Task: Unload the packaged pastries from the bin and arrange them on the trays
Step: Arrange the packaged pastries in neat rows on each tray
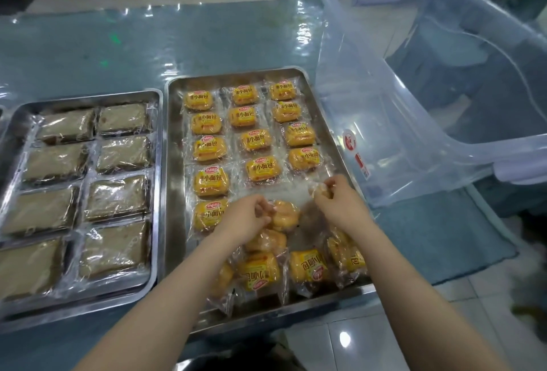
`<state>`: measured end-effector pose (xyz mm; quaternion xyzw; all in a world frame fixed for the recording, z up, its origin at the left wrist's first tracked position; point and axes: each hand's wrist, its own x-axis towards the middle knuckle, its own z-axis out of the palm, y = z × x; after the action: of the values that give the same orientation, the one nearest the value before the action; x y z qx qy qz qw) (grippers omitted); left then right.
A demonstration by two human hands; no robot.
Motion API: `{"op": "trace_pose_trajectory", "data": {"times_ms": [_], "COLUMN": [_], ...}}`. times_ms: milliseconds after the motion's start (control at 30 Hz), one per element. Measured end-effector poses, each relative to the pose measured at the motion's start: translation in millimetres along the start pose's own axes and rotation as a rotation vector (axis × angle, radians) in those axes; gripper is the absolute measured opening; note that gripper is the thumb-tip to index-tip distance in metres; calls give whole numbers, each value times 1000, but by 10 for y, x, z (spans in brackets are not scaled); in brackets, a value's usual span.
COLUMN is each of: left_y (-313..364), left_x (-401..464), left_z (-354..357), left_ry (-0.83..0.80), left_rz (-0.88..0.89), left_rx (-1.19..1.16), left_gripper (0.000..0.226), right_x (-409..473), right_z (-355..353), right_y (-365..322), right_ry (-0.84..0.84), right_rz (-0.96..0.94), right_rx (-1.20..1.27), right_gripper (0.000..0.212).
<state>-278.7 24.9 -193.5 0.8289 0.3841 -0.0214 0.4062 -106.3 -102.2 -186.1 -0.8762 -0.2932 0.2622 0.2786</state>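
Observation:
A steel tray [174, 181] in the middle holds several yellow packaged small breads in neat rows [260, 140]. Loose packs lie in a heap [260, 270] at the tray's near end. My left hand [248, 216] pinches the left edge of one clear-wrapped bread [285, 214] lying face down on the tray. My right hand [337, 199] grips a wrapper edge near the tray's right rim; whether it belongs to the same pack I cannot tell. The clear plastic bin [420, 95] stands to the right and looks empty.
A second steel tray [157, 193] on the left is filled with brown packaged cakes [118, 202]. Both trays rest on a blue table under a clear plastic sheet [148, 45]. The table's front edge and a tiled floor [384, 338] lie near me.

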Motion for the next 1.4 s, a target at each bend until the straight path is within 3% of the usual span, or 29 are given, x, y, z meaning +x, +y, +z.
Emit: {"op": "trace_pose_trajectory", "data": {"times_ms": [233,500,667,767,833,933,1033,1133,1233,1300,1400], "left_y": [-27,-26,-38,-32,-21,-17,-13,10,52,67,33], "left_x": [9,7,26,63,82,94,82,75,69,69,71], "left_z": [-228,-278,-262,-278,-290,-303,-308,-289,-259,-252,-289], "left_ry": [103,232,300,338,354,371,388,385,386,387,434], "left_rz": [-30,-61,-130,-153,-173,-183,-197,-190,-172,-162,-184], "left_rx": [-60,-131,-281,-291,-303,-392,-455,-474,-499,-511,-588], "left_gripper": [18,21,23,26,28,32,30,30,30,29,24], "right_x": [138,202,214,185,181,209,242,211,106,78,111], "right_z": [-172,-89,-70,22,72,102,68,57,85,140,137], "right_y": [34,81,83,39,2,28,10,-110,-331,-397,-359], "right_ry": [21,30,80,227,136,-81,-55,26,-207,-333,-361], "right_rz": [53,46,14,-263,-392,-311,-260,-327,-272,-198,-108], "right_rx": [247,181,-92,-400,-407,-391,-461,-249,191,337,500], "right_gripper": [16,53,55,55,53,50,46,41,44,40,25]}}
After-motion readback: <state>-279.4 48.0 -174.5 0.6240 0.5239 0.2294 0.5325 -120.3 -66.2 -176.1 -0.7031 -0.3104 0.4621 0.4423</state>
